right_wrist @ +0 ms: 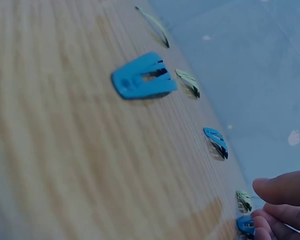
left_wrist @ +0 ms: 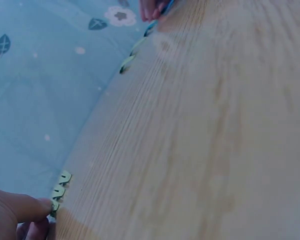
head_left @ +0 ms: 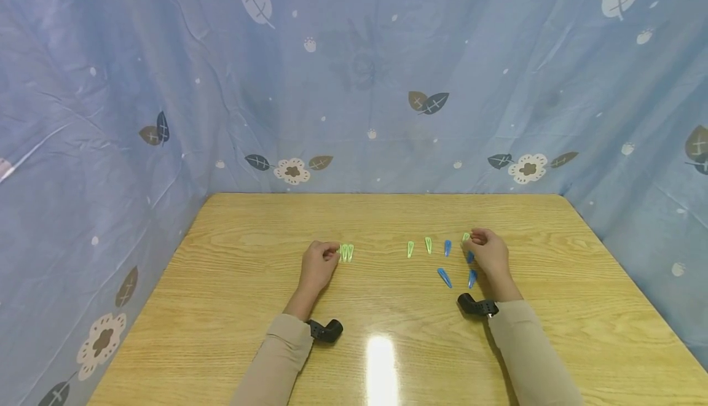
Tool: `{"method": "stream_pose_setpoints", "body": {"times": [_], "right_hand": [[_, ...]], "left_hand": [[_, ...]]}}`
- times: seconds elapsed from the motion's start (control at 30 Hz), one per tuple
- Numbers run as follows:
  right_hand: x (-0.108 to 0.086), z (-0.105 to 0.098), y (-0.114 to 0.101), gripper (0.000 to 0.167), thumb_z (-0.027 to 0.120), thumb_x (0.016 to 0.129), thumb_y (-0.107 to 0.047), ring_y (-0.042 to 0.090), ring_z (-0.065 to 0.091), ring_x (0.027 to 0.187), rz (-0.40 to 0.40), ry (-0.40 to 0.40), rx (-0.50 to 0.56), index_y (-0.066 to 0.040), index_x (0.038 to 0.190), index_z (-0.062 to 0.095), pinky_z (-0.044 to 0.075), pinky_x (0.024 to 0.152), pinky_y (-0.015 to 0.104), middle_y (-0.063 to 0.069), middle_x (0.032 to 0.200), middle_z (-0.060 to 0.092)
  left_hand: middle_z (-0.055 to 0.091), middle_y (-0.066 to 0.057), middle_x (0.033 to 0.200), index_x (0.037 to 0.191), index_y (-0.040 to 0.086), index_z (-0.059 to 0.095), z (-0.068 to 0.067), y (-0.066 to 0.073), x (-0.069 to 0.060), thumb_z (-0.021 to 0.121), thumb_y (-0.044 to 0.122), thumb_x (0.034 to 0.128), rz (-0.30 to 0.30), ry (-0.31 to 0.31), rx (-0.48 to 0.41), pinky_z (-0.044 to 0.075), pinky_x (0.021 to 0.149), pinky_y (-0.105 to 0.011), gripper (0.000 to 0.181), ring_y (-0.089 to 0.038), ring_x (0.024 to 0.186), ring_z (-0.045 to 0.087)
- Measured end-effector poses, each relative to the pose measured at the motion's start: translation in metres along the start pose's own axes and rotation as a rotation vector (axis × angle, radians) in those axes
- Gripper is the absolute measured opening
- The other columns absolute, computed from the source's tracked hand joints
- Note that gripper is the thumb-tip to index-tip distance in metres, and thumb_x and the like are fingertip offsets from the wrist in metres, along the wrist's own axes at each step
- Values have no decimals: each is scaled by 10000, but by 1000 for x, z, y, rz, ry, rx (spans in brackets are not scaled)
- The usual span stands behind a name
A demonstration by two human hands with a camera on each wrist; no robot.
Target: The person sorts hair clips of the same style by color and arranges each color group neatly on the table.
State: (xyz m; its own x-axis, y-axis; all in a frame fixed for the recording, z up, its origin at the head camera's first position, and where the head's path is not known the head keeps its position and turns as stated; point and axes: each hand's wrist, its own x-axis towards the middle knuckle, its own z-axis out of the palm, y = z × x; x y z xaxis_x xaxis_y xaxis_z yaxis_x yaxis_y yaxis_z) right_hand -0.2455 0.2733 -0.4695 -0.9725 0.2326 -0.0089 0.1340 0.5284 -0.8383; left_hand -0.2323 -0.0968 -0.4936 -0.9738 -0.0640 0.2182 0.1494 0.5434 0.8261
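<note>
Three light green snap hair clips [head_left: 345, 253] lie side by side in a short row on the table. My left hand [head_left: 319, 266] is at the row's left end, where its fingertips pinch the nearest green clip [left_wrist: 55, 206] and partly cover it. On the right, my right hand [head_left: 489, 253] hovers by another green clip [right_wrist: 243, 201] and a blue hair clip [right_wrist: 245, 225], its thumb and fingers apart. Nothing shows between those fingers. The hand partly hides that blue clip.
Two green clips, one of them upright [head_left: 410, 249], lie between the hands. Further blue clips [head_left: 445, 277] are scattered near the right hand. A patterned blue curtain [head_left: 365, 74] hangs behind the wooden table [head_left: 249, 222] and along its sides.
</note>
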Motion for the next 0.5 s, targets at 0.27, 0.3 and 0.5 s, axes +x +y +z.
{"method": "stream_pose_setpoints", "body": {"times": [0.27,0.3,0.5], "right_hand": [[5,3,-4,459,610,910,-147,355,524,1085,3,4,-67,99,1281,495,473,883,419,252,1210,541],[6,4,-4,453,612,913,-149,358,525,1084,6,2,-76,99,1275,500,475,881,421,252,1205,544],[11,3,-5,416,622,908,-140,363,531,1044,17,-3,-111,113,1225,532,484,857,427,255,1148,564]], "left_hand": [[573,-80,881,1006,-13,715,0,-1,1,681,18,851,-6,1,3,524,723,-307,161,-187,813,578],[574,-81,881,1005,-13,715,0,0,1,681,18,851,-2,1,3,524,721,-307,162,-187,813,578],[573,-76,872,1003,-12,717,0,-1,0,683,19,848,14,2,17,525,719,-301,162,-186,809,579]]}}
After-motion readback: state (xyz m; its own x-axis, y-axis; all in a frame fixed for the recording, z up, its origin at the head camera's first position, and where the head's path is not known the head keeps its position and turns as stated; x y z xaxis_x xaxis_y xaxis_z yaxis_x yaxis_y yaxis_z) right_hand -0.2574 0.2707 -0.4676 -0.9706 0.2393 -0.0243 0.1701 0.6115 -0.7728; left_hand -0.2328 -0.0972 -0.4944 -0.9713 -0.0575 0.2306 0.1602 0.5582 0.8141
